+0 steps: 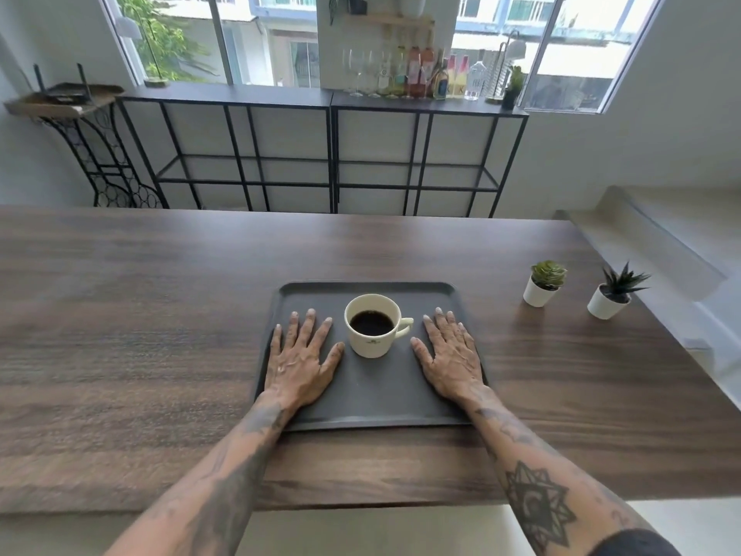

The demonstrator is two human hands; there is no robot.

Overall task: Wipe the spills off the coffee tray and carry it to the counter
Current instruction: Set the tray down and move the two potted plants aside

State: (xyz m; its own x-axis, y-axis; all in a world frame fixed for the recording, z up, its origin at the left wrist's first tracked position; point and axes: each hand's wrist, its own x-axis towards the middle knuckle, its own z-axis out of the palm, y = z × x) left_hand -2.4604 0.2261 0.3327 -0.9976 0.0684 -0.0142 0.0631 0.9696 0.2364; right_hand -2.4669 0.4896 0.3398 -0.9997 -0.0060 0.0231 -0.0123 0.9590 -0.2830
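Observation:
A dark grey rectangular tray (373, 399) lies on a dark wooden table (140, 335), near its front edge. A cream cup (375, 327) of black coffee stands upright in the tray's middle, handle pointing right. My left hand (300, 355) rests flat, palm down and fingers spread, on the tray left of the cup. My right hand (451, 355) lies flat the same way on the tray's right side. Neither hand holds anything. I can make out no cloth and no spill on the tray.
Two small potted plants (543, 282) (613, 292) in white pots stand at the table's right. Behind the table runs a black metal console shelf (320, 102) under the windows, with glasses and bottles (417, 74) on top. A small side stand (64, 100) is at far left.

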